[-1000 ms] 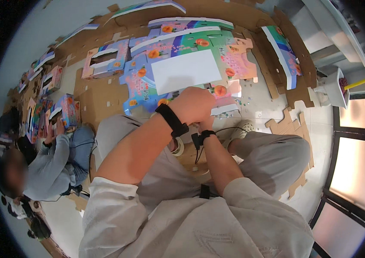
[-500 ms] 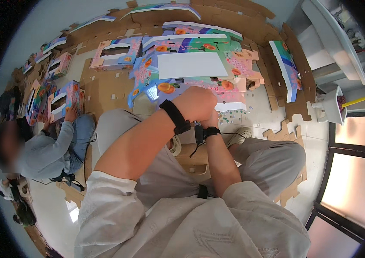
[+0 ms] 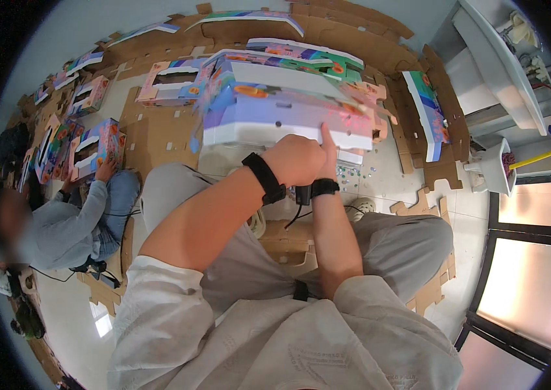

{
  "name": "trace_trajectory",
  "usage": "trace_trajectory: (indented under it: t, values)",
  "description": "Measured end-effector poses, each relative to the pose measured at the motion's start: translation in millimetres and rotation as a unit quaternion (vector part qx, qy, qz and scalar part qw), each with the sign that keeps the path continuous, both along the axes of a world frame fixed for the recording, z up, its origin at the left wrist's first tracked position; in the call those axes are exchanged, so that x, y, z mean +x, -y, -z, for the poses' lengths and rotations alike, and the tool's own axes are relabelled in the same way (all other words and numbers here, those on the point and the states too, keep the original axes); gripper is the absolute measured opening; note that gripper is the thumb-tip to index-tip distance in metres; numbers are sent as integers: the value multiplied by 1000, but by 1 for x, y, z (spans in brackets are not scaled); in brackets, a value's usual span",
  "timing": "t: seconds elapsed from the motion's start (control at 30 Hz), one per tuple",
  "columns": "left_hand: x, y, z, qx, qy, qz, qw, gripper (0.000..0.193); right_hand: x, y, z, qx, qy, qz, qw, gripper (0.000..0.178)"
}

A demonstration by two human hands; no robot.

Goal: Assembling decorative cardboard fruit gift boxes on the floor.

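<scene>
A printed cardboard carton (image 3: 256, 117), lilac, pink and green with orange fruit pictures, stands tilted in front of me, its near side raised and slightly blurred. At its lower edge my left hand (image 3: 296, 159) is closed, the curled fingers turned away, so what they hold is hidden. Pressed close beside it, my right hand (image 3: 327, 159) has a digit laid up against the carton's near side; its other fingers are out of sight behind the left hand. Both wrists wear black straps.
To the left another person (image 3: 71, 218) sits handling a similar carton (image 3: 97, 149). More printed cartons (image 3: 175, 81) and brown cardboard sheets (image 3: 158, 133) lie around. Small bits (image 3: 350, 174) are scattered on the tiles. At right stand a white bin (image 3: 493, 162) and a printed strip (image 3: 426, 117).
The carton has gone from lying flat to tilted, its near side lifted toward me. My hands have moved slightly apart, and a digit of the right hand now reaches up along the carton.
</scene>
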State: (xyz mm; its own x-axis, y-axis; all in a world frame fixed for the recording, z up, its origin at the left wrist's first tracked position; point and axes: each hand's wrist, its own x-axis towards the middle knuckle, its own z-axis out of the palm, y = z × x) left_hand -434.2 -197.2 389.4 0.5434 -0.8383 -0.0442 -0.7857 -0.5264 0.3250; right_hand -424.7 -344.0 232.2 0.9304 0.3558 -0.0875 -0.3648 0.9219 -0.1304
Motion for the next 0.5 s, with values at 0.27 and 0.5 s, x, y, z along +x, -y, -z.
trace_trajectory:
  t: [0.27,0.5]
  values:
    - [6,-7,-8,13,30,-8,999,12,35,19,-19,-247,21,314,916,42]
    - [4,-8,-11,30,-6,-5,1000,16,-36,-26,135,-383,-202,284,855,22]
